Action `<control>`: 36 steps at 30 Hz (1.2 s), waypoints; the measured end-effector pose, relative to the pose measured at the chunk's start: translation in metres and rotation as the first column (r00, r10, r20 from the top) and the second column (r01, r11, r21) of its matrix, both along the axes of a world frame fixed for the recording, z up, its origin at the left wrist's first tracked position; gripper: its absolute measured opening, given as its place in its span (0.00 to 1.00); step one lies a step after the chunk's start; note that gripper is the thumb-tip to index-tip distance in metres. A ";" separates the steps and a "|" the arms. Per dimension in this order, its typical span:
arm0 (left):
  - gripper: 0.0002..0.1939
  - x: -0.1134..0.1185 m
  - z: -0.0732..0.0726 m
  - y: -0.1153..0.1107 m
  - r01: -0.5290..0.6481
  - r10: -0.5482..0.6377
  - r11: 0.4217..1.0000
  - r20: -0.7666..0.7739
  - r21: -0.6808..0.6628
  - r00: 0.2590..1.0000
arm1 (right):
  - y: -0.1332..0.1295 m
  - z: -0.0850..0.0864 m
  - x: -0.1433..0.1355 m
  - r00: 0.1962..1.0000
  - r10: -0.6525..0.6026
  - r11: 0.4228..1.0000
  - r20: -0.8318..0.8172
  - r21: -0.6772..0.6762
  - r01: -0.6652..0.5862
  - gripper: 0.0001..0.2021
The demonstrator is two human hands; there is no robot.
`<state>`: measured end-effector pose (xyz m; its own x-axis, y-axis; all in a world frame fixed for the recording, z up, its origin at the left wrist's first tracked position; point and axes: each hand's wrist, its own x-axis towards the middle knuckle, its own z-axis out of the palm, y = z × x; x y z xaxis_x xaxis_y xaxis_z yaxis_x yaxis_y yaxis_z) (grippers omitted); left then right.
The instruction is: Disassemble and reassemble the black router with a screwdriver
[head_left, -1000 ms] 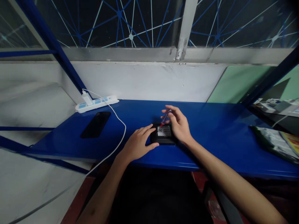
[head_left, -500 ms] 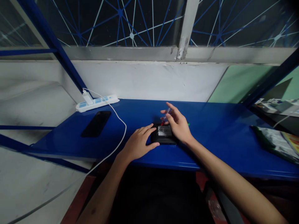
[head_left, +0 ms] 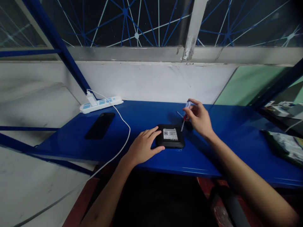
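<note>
Box [head_left: 170, 142], black and flat, lies on the desk [head_left: 144, 112] about midway along its length, closer to the near edge than to the far edge, with a white label [head_left: 170, 134] facing up. The left hand [head_left: 143, 146] rests at the box's left end, palm down, fingers spread and the thumb set wide of them: two fingertips reach the top near the far left corner, and the thumb lies at the near edge. The right hand [head_left: 200, 119] holds a screwdriver [head_left: 185, 117] in a narrow pinch between thumb and fingers, its clear handle up and its shaft slanting down to the box's far right corner; whether the tip touches the box is too small to tell. A thin rod [head_left: 179, 114] lies on the desk beyond the box, just beside the screwdriver, its other end hidden behind the right hand. Toward the desk's left edge lies a dark phone [head_left: 100, 126], with a white strip [head_left: 101, 104] behind it at the far left corner. A charger [head_left: 92, 99] stands plugged into the strip, and a white cord [head_left: 123, 121] runs across the desk and over the near edge. By the desk's right edge lies a packet [head_left: 284, 143].
</note>
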<state>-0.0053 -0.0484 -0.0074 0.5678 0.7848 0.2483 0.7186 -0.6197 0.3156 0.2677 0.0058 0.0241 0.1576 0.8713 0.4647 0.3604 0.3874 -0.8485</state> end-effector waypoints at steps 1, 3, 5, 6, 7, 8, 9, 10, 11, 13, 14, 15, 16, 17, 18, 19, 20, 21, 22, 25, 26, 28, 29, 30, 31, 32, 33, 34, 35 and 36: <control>0.30 0.000 0.001 0.000 -0.002 0.002 1.000 -0.001 -0.007 1.000 | 0.002 0.001 0.011 0.997 -0.037 0.999 0.063 0.000 0.037 0.25; 0.29 0.000 0.002 -0.001 -0.004 0.004 1.000 -0.001 -0.019 1.000 | 0.005 0.002 0.034 0.975 -0.095 0.995 0.199 -0.014 0.100 0.26; 0.29 0.000 0.003 -0.002 -0.008 0.008 1.000 0.002 -0.027 1.000 | 0.005 -0.001 0.055 0.936 -0.142 0.985 0.323 -0.046 0.166 0.24; 0.29 0.001 0.003 -0.002 -0.009 0.009 1.000 0.003 -0.028 1.000 | 0.005 -0.004 0.064 0.911 -0.166 0.978 0.378 -0.058 0.202 0.23; 0.29 0.001 0.004 -0.002 -0.009 0.009 1.000 0.005 -0.026 1.000 | 0.004 -0.007 0.072 0.885 -0.197 0.968 0.422 -0.058 0.243 0.23; 0.29 0.001 0.004 -0.002 -0.010 0.010 1.000 0.007 -0.022 1.000 | 0.004 -0.011 0.079 0.861 -0.211 0.962 0.464 -0.059 0.267 0.23; 0.28 0.001 0.004 -0.002 -0.012 0.012 1.000 0.007 -0.017 1.000 | 0.004 -0.015 0.084 0.836 -0.219 0.957 0.503 -0.055 0.283 0.23; 0.28 0.001 0.004 -0.001 -0.014 0.014 1.000 0.006 -0.013 1.000 | 0.004 -0.019 0.087 0.814 -0.206 0.959 0.543 -0.056 0.279 0.23; 0.28 0.001 0.004 -0.001 -0.016 0.016 1.000 0.004 -0.013 1.000 | 0.004 -0.022 0.089 0.794 -0.191 0.961 0.577 -0.053 0.270 0.24; 0.28 0.000 0.004 0.000 -0.022 0.021 1.000 -0.007 -0.021 1.000 | 0.005 -0.025 0.089 0.745 -0.163 0.968 0.647 -0.042 0.249 0.23; 0.29 0.000 0.004 0.000 -0.024 0.024 0.999 -0.015 -0.025 1.000 | 0.006 -0.027 0.088 0.708 -0.155 0.968 0.689 -0.038 0.249 0.22; 0.29 0.000 0.004 0.000 -0.026 0.025 0.999 -0.022 -0.029 0.999 | 0.006 -0.028 0.087 0.688 -0.148 0.967 0.710 -0.041 0.250 0.22; 0.29 0.000 0.004 0.000 -0.026 0.025 0.999 -0.028 -0.032 0.999 | 0.006 -0.029 0.086 0.673 -0.140 0.967 0.726 -0.046 0.252 0.21; 0.29 0.000 0.004 0.000 -0.026 0.025 0.999 -0.032 -0.032 0.999 | 0.006 -0.031 0.085 0.660 -0.132 0.966 0.740 -0.055 0.254 0.21; 0.29 0.000 0.004 0.000 -0.025 0.024 0.999 -0.033 -0.029 0.999 | 0.006 -0.032 0.085 0.651 -0.122 0.965 0.749 -0.065 0.255 0.21; 0.29 -0.001 0.004 0.000 -0.024 0.023 0.999 -0.033 -0.026 0.999 | 0.006 -0.034 0.084 0.641 -0.113 0.963 0.759 -0.074 0.258 0.21; 0.29 0.000 0.004 0.000 -0.023 0.022 1.000 -0.033 -0.021 0.999 | 0.005 -0.035 0.084 0.630 -0.106 0.961 0.769 -0.083 0.263 0.20; 0.29 0.000 0.004 0.000 -0.022 0.022 1.000 -0.030 -0.015 0.999 | 0.005 -0.037 0.083 0.621 -0.103 0.959 0.777 -0.089 0.270 0.21; 0.29 0.000 0.004 0.000 -0.021 0.021 1.000 -0.027 -0.011 0.999 | 0.004 -0.037 0.082 0.613 -0.104 0.956 0.783 -0.091 0.279 0.21; 0.28 0.000 0.004 0.000 -0.016 0.016 1.000 -0.017 -0.006 1.000 | 0.001 -0.035 0.079 0.595 -0.132 0.943 0.793 -0.084 0.322 0.21; 0.28 0.000 0.004 0.000 -0.015 0.015 1.000 -0.014 -0.005 1.000 | -0.001 -0.033 0.078 0.590 -0.157 0.935 0.792 -0.073 0.347 0.22; 0.28 0.000 0.004 0.000 -0.016 0.016 1.000 -0.017 -0.007 1.000 | -0.005 -0.028 0.075 0.583 -0.237 0.914 0.777 -0.026 0.406 0.22; 0.28 0.000 0.004 0.000 -0.018 0.018 1.000 -0.020 -0.010 1.000 | -0.007 -0.025 0.074 0.585 -0.279 0.906 0.761 0.006 0.424 0.21; 0.29 0.000 0.004 0.000 -0.020 0.019 1.000 -0.025 -0.014 1.000 | -0.008 -0.022 0.072 0.597 -0.303 0.909 0.743 0.036 0.416 0.21; 0.29 0.000 0.004 0.000 -0.021 0.021 1.000 -0.028 -0.017 0.999 | -0.010 -0.019 0.070 0.616 -0.300 0.922 0.729 0.056 0.383 0.21; 0.29 0.000 0.004 0.000 -0.021 0.020 1.000 -0.030 -0.019 0.999 | -0.011 -0.017 0.068 0.634 -0.269 0.943 0.725 0.063 0.328 0.21; 0.29 0.000 0.004 0.000 -0.021 0.020 1.000 -0.028 -0.017 0.999 | -0.012 -0.016 0.066 0.643 -0.215 0.964 0.735 0.056 0.259 0.21; 0.29 0.000 0.004 0.000 -0.020 0.020 1.000 -0.025 -0.014 0.999 | -0.013 -0.015 0.063 0.633 -0.153 0.981 0.759 0.039 0.191 0.21; 0.29 0.000 0.004 0.000 -0.020 0.020 1.000 -0.023 -0.013 1.000 | -0.014 -0.015 0.061 0.605 -0.095 0.991 0.790 0.017 0.134 0.22; 0.29 0.000 0.004 0.000 -0.020 0.020 1.000 -0.023 -0.015 1.000 | -0.015 -0.015 0.058 0.562 -0.050 0.996 0.825 -0.002 0.092 0.22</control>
<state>-0.0055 -0.0484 -0.0033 0.5570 0.7998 0.2238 0.7379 -0.6003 0.3085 0.3258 -0.0087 0.0089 -0.2133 0.8955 0.3905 0.9355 0.3024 -0.1825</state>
